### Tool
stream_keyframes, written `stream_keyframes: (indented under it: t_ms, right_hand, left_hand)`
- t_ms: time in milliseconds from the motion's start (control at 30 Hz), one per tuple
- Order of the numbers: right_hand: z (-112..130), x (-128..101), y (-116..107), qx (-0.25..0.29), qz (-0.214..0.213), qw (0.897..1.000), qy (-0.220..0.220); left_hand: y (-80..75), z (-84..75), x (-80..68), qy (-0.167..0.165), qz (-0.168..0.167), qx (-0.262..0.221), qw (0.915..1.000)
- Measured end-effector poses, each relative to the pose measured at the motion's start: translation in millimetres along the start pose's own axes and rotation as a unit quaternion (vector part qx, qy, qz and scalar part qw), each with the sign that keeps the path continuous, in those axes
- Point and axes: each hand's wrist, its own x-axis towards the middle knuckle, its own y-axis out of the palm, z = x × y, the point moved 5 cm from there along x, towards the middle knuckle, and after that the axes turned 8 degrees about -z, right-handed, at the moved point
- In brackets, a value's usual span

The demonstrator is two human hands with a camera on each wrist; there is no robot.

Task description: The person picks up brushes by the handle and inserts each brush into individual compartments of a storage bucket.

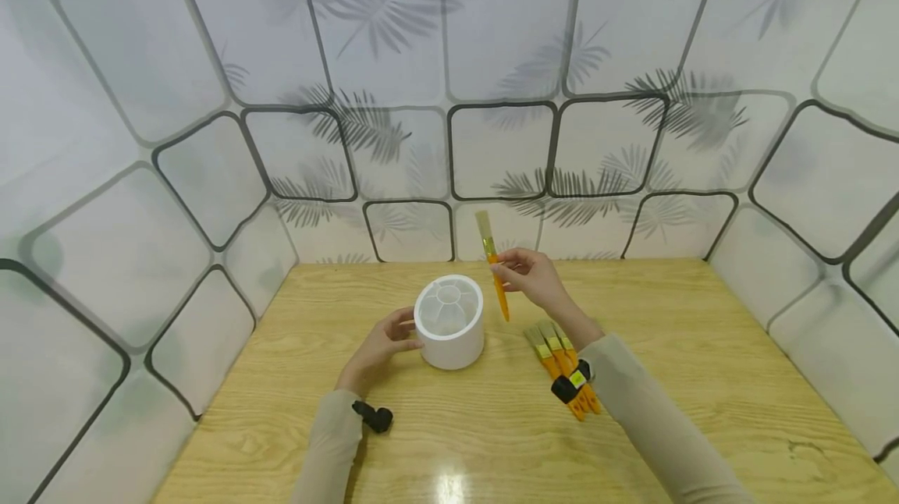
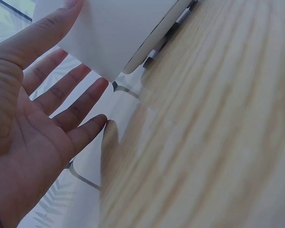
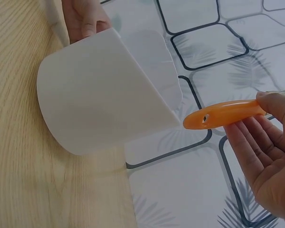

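A: What's nr the container point(image 1: 450, 352)?
B: It's on the worktop point(image 1: 421, 441). L hand point(image 1: 381, 346) at its L side; R hand point(image 1: 534, 282) on its R, w/ 1 brush point(image 1: 501, 297) btwn, handle end down.
A: Other brushes point(image 1: 552, 367)?
B: 3 visible, side by side on worktop, R of container, a bit nearer the wearer, partly behind R wrist cam point(image 1: 564, 389) in head view.
A: Behind?
B: Back wall point(image 1: 502, 149), past worktop's far edge.

Bright light glares off the tabletop point(image 1: 449, 441); wrist views look dimmer, perhaps soft.
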Motion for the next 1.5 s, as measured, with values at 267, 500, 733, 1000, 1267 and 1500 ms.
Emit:
stream_keyframes:
  t_ms: [267, 500, 733, 1000, 1267, 1500]
  right_hand:
    - [9, -2, 2, 0.002, 0.002, 1.000, -0.009]
    - [10, 0, 4, 0.020, 0.001, 1.000, 0.004]
    - [2, 6, 6, 0.017, -0.009, 1.000, -0.013]
    - [1, 6, 8, 0.027, -0.014, 1.000, -0.006]
    - [3, 7, 9, 0.034, -0.014, 0.999, 0.010]
    - [25, -5, 14, 0.044, 0.001, 0.999, -0.006]
  left_hand:
    - [-0.7, 0.3, 0.4, -0.013, -0.010, 0.011, 0.9998]
    - [-1.0, -0.2, 0.6, -0.007, -0.006, 0.012, 0.9999]
    - [-1.2, -1.2, 3.0, 0.008, 0.004, 0.021, 0.9997]
    - [-1.3, 0.6, 3.4, 0.004, 0.008, 0.025, 0.9996]
    - [0.6, -1.3, 3.6, 0.010, 0.013, 0.029, 0.9995]
    - [0.9, -1.3, 2.8, 0.010, 0.009, 0.033, 0.9993]
